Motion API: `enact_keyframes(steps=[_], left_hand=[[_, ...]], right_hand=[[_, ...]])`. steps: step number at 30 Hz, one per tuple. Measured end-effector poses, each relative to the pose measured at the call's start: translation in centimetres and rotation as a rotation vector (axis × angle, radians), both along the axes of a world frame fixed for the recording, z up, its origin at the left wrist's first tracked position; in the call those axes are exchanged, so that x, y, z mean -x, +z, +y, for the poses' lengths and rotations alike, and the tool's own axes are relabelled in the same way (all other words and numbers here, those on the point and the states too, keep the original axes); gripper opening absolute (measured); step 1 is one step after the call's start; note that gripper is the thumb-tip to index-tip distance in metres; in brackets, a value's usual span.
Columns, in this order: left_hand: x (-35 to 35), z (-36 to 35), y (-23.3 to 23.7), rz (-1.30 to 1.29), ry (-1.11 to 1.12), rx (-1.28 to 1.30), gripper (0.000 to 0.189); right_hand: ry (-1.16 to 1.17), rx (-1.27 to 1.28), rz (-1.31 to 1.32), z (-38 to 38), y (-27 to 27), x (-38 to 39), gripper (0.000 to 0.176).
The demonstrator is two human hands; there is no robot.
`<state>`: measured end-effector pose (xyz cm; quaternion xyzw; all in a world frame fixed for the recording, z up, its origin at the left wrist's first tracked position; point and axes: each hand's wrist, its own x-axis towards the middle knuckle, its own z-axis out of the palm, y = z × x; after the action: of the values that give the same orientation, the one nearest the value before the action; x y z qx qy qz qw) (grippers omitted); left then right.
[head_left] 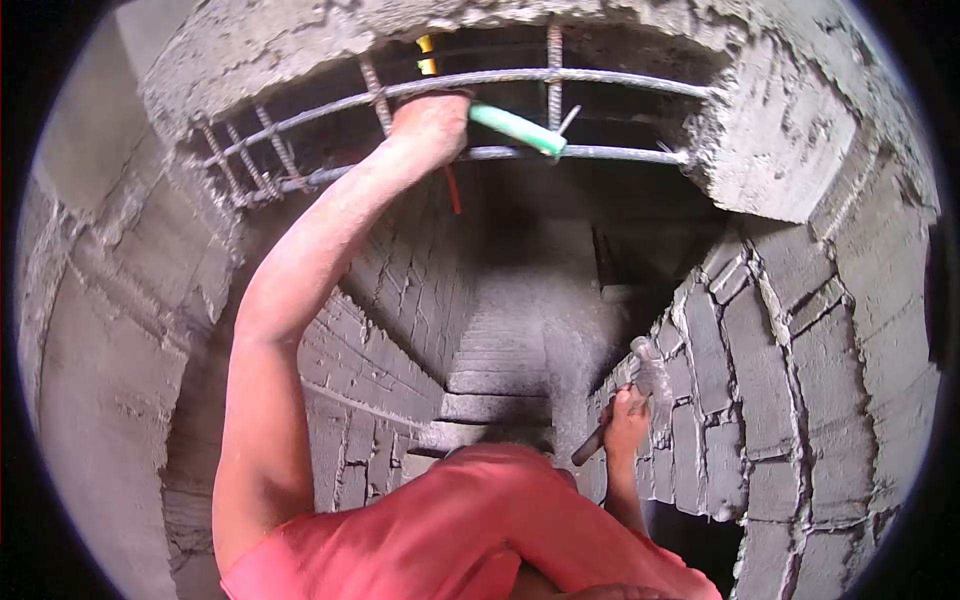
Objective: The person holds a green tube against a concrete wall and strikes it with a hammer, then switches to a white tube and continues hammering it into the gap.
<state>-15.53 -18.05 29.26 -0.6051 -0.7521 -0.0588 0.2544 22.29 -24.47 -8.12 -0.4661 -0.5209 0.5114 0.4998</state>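
Observation:
My left hand [432, 128] is raised among the bars of exposed rebar [620, 152] in an opening in the concrete. It is closed around a green tube [515, 128], which sticks out to the right of the fist; the fingers are mostly hidden. A thin pale spike or wire [570, 120] shows at the tube's far end. Down at the right, my right hand [627, 420] grips a hammer [652, 375] beside the block wall, its head upward and its dark handle slanting down to the left.
Dusty steps [495, 380] descend between rough block walls [760, 370]. Broken concrete [770, 130] edges the opening overhead. A yellow piece [427, 55] hangs behind the rebar, and a red strip [452, 190] hangs below my left hand. Deep shadow lies beyond the steps.

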Motion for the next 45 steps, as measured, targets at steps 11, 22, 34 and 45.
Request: enact_keyframes(steps=[11,22,34,45], left_hand=[[2.9,1.3,-0.2,-0.104,-0.271,-0.078,0.028],[3.8,2.2,0.0,-0.003,0.111,0.109,0.025],[4.5,1.5,-0.6,0.043,0.013,0.001,0.024],[3.8,1.7,-0.4,0.153,0.244,-0.032,0.036]], right_hand=[[0.191,-0.119,-0.168,0.0,-6.8,1.9,0.034],[0.117,-0.369,-0.421,2.0,-9.9,0.5,0.035],[0.259,-0.15,-0.29,3.5,-1.9,-1.9,0.035],[0.399,-0.337,-0.162,6.8,-0.2,-3.5,0.063]])
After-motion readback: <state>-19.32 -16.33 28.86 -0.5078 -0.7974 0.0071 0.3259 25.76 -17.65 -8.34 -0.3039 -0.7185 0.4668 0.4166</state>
